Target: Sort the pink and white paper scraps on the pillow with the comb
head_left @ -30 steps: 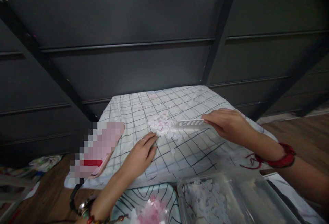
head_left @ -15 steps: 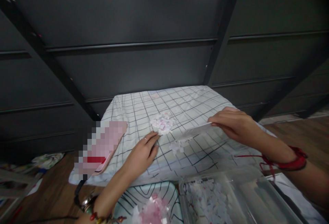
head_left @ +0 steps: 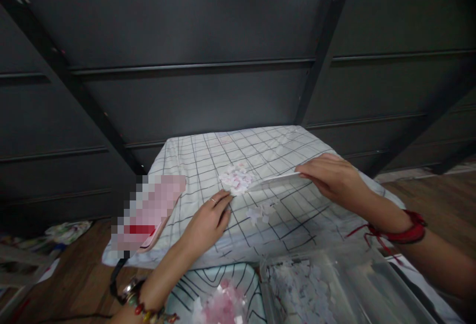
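On the checked cloth (head_left: 260,145) lies a pile of small white and pinkish paper scraps (head_left: 237,177). My left hand (head_left: 210,217) rests at the near edge of this pile, fingers stretched out and fingertips touching or almost touching it. Between the thumb and fingers of my right hand (head_left: 329,175) is one end of a thin, pale flat sheet (head_left: 277,180). Its far end reaches the right side of the pile. A smaller cluster of white scraps (head_left: 262,212) sits nearer to me, below the sheet.
A pink phone-like object (head_left: 171,192), partly pixelated, lies at the cloth's left. Along the front stand a pale blue striped tray (head_left: 251,284) with pink and white scraps, and a clear plastic box (head_left: 336,284) with greyish scraps. Dark panels (head_left: 201,100) rise behind.
My right hand has shifted slightly left, bringing the sheet's far end away from the smaller cluster and up to the pile. My left hand has stayed nearly in place.
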The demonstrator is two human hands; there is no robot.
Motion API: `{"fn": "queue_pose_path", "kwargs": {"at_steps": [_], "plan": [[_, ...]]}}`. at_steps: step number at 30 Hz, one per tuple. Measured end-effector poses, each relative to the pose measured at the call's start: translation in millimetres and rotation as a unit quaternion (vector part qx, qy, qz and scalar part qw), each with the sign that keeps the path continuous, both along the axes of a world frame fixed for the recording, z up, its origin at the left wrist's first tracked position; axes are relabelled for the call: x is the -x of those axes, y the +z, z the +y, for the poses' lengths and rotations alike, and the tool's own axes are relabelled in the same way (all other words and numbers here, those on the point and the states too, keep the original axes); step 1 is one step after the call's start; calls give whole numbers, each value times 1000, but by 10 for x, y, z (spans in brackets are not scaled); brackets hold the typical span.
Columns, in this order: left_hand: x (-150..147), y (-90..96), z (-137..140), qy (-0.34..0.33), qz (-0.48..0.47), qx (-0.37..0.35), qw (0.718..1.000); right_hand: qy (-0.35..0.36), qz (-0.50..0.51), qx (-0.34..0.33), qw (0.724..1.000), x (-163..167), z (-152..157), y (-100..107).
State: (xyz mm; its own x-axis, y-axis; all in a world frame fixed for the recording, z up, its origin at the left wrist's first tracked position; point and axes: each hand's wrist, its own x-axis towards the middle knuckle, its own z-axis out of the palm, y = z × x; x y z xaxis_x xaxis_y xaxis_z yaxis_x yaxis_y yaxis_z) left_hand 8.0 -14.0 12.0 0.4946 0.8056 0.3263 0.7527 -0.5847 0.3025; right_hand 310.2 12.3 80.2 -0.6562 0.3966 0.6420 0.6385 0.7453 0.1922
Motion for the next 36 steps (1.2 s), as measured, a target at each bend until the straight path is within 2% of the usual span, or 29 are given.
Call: {"fn": "queue_pose_path", "kwargs": {"at_steps": [6,11,17,20,24,29,32,36], "plan": [[-1,-8,4,7,-2,-1,1000,21,-20,34,999,-29,-5,15],[-13,-8,3,7,4,4,1000,12,-1,26,1000,-27,-39,56],[-18,-12,3,2,-2,-1,1000,7,-24,38,999,-1,-26,30],[-12,-30,10,1,-2,-6,1000,16,-3,37,999,-59,-85,81],[-2,-48,11,4,-1,-5,1000,-13,36,36,999,-78,-173,149],[-7,-39,3,6,-3,4,1000,-8,8,56,998,29,-192,96],[-13,-25,5,12,-24,5,1000,-2,-25,41,999,148,-151,58],[4,-7,12,62,-73,-5,995,8,-41,-2,999,285,-102,106]]}}
